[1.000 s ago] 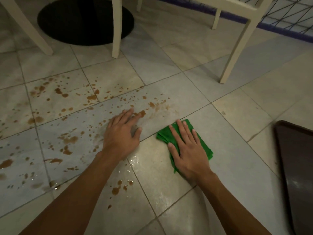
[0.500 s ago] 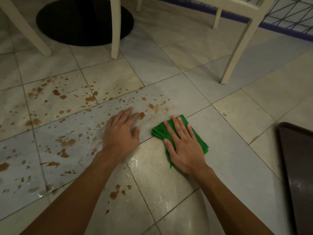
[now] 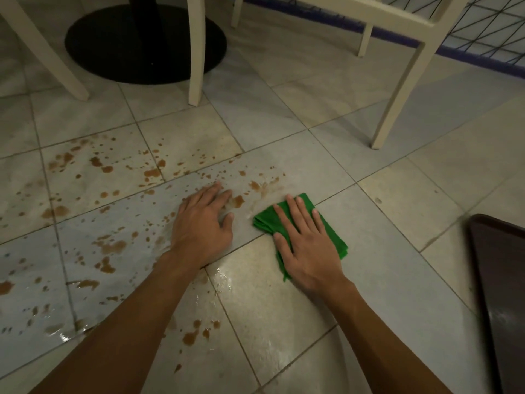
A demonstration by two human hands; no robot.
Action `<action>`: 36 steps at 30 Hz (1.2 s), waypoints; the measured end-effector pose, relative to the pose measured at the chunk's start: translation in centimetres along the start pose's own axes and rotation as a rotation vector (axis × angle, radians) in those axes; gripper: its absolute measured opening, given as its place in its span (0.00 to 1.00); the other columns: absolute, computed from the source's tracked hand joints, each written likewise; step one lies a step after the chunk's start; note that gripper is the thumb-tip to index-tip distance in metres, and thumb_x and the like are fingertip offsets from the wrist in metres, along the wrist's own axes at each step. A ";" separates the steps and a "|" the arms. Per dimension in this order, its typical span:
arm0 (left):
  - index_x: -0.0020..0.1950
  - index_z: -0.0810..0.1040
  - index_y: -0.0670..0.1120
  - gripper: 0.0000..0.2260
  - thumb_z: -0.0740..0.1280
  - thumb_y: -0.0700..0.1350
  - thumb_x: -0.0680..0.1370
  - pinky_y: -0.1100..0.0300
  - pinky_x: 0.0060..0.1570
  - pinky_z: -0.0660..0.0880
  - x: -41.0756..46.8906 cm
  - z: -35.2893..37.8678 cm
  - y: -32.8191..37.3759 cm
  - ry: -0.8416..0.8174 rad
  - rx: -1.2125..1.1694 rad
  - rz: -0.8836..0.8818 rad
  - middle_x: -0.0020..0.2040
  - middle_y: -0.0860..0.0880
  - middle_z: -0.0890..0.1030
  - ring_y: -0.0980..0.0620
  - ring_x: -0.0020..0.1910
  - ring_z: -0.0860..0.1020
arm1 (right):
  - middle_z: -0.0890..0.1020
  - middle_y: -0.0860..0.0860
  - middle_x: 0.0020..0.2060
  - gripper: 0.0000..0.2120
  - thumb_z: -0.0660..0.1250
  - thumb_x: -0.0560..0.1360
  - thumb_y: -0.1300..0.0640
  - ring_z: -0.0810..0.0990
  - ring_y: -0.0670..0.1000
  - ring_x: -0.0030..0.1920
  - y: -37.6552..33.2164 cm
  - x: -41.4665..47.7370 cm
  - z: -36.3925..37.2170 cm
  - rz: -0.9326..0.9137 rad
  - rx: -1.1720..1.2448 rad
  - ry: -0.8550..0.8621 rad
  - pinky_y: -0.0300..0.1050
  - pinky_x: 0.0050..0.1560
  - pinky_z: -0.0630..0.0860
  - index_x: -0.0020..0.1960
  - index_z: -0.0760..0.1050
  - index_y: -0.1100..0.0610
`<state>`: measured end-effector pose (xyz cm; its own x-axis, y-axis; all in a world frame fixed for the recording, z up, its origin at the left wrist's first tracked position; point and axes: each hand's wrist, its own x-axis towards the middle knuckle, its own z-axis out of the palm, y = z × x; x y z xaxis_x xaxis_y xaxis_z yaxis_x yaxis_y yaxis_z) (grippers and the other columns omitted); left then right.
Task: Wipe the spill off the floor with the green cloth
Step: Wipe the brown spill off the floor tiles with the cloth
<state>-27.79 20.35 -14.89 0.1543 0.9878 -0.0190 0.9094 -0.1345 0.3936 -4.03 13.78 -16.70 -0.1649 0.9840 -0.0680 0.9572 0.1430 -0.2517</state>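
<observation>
**A:** Where is the green cloth [image 3: 265, 223]?
**B:** It lies folded on the floor [image 3: 397, 251], right of centre, across the seam between two tiles.

**A:** What is on it?
**B:** The right hand [image 3: 306, 245] is on it, palm down. Its fingers are straight and spread, pressing the cloth flat.

**A:** And the left hand [image 3: 201, 223]?
**B:** It is flat on the floor just left of the cloth, holding nothing. Its fingertips are among brown drops.

**A:** Where is the spill [image 3: 110, 247]?
**B:** Brown spots run from beside the cloth's far corner out to the left edge. A few more lie near the left forearm.

**A:** And farther out?
**B:** Cream chair legs [image 3: 397, 100] and a round black base [image 3: 113, 46] stand at the far side. A dark slab [image 3: 500, 280] sits at the right edge, perhaps a tray, though it is too cut off to tell.
</observation>
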 end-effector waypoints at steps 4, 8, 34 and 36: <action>0.81 0.64 0.55 0.26 0.60 0.57 0.83 0.52 0.80 0.48 0.3 0.0 -0.3 0.001 -0.015 0.013 0.83 0.54 0.59 0.51 0.81 0.56 | 0.37 0.47 0.87 0.31 0.38 0.88 0.37 0.31 0.46 0.85 1.9 0.7 -0.3 0.114 0.012 0.037 0.55 0.87 0.36 0.88 0.39 0.43; 0.81 0.65 0.55 0.31 0.54 0.59 0.78 0.51 0.80 0.49 0.1 0.0 -0.1 -0.007 -0.027 0.012 0.83 0.54 0.60 0.51 0.81 0.57 | 0.37 0.51 0.87 0.33 0.36 0.86 0.36 0.32 0.51 0.86 1.7 4.7 -0.3 0.243 0.000 0.031 0.57 0.87 0.35 0.88 0.39 0.45; 0.81 0.66 0.55 0.26 0.64 0.53 0.82 0.51 0.79 0.53 0.5 -0.3 -0.3 0.016 0.006 0.013 0.82 0.55 0.61 0.51 0.80 0.60 | 0.38 0.47 0.87 0.31 0.38 0.88 0.36 0.31 0.47 0.86 0.9 3.2 -0.2 0.082 0.001 0.029 0.55 0.86 0.35 0.88 0.40 0.44; 0.81 0.65 0.55 0.26 0.64 0.54 0.83 0.51 0.80 0.52 0.7 -0.3 -0.5 0.004 0.000 0.022 0.83 0.55 0.61 0.52 0.81 0.59 | 0.38 0.48 0.88 0.32 0.37 0.87 0.35 0.32 0.48 0.86 2.0 3.9 -0.5 0.156 -0.003 0.045 0.55 0.87 0.35 0.88 0.40 0.44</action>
<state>-28.26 21.13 -14.78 0.1728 0.9849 -0.0063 0.9056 -0.1564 0.3942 -2.64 17.97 -16.97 -0.0032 0.9980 -0.0627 0.9710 -0.0119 -0.2388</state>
